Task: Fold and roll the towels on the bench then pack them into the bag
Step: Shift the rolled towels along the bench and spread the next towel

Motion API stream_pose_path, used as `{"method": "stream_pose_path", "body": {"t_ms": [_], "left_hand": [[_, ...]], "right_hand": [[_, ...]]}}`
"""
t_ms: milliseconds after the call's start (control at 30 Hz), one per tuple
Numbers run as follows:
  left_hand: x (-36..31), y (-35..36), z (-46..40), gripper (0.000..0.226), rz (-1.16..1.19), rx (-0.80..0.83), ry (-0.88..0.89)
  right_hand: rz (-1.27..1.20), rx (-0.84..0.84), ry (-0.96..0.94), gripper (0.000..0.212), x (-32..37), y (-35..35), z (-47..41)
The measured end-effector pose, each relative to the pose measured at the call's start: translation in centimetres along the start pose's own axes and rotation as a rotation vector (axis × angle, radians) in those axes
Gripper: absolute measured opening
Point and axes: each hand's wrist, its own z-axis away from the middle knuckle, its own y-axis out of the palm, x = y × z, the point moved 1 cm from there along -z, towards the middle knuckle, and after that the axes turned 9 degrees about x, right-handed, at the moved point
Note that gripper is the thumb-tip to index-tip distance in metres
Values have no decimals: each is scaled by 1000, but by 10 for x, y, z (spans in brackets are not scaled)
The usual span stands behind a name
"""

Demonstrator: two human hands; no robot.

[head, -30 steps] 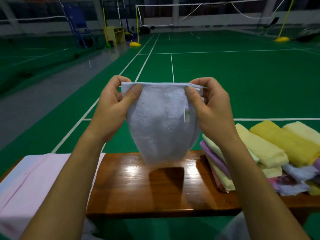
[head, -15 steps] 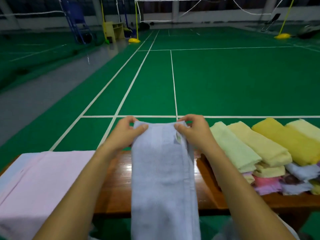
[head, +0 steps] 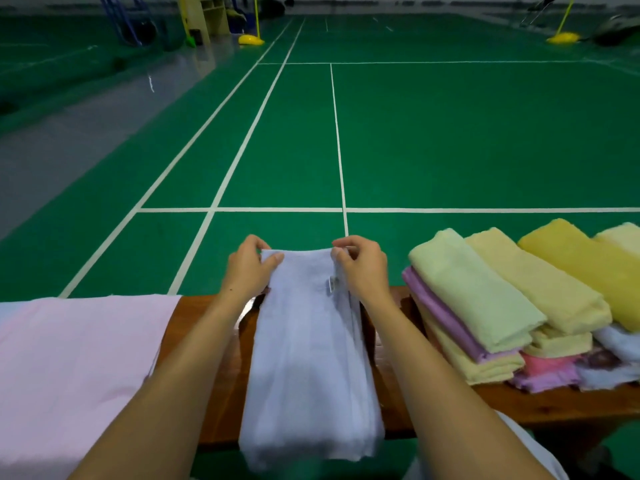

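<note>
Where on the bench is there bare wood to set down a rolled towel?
Two narrow strips of bare bench: one between the pink cloth and the blue towel, one between that towel and the towel stacks. The right end is crowded with stacks. Both hands grip the towel's far edge.

Both hands pinch the far corners of a pale blue towel (head: 308, 358), the left hand (head: 247, 268) at one corner and the right hand (head: 363, 268) at the other. The towel lies lengthwise across the bench (head: 214, 358), between the forearms, its near end hanging over the edge. Right of the right hand sit stacked towels (head: 485, 306); left of the left hand lies a pink cloth (head: 76, 358).
</note>
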Motion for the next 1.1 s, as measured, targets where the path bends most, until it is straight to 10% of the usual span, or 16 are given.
{"method": "stream_pose_path", "body": {"t_ms": [567, 1100], "left_hand": [[3, -26, 113, 14, 83, 547, 210], [34, -22, 145, 38, -500, 785, 344]], "right_hand": [[214, 506, -125, 8, -8, -51, 91], [562, 943, -226, 34, -24, -52, 142]]}}
